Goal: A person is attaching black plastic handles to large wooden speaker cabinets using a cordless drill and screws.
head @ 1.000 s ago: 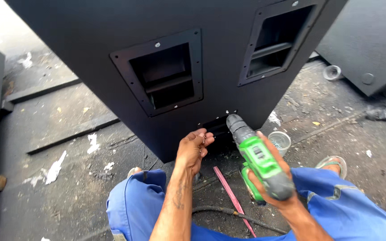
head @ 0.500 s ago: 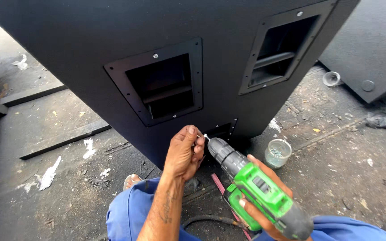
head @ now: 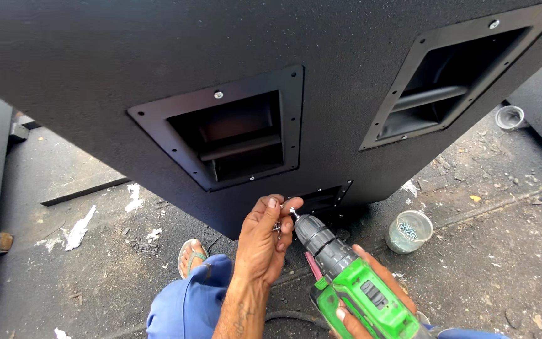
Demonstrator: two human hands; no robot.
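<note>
So I had the green cordless drill in my right hand, fingers wrapped tight round the grip, bit pointed up at the bottom edge of the big black speaker cabinet. My left hand was right at the tip of the drill, fingers curled in and pinching a few small screws against the bit, thumb side resting near the cabinet's lower edge. So neither hand was open at all, both busy.

Everything else relative to the cabinet: the near recessed handle plate sat on its face just above my left hand, one shiny screw in its top edge. A second handle plate was further along the same face, up and to the right. A small slotted black plate sat down near the bottom edge, just beside the drill tip.

The cabinet leaned over me and blocked most of the view past it. Under its lower right side stood a clear plastic cup of screws on the dirty concrete floor, near the drill. Another small cup sat further off behind the cabinet's right side. My sandalled foot and blue trouser knee were below the cabinet's bottom edge, left of my wrist.
</note>
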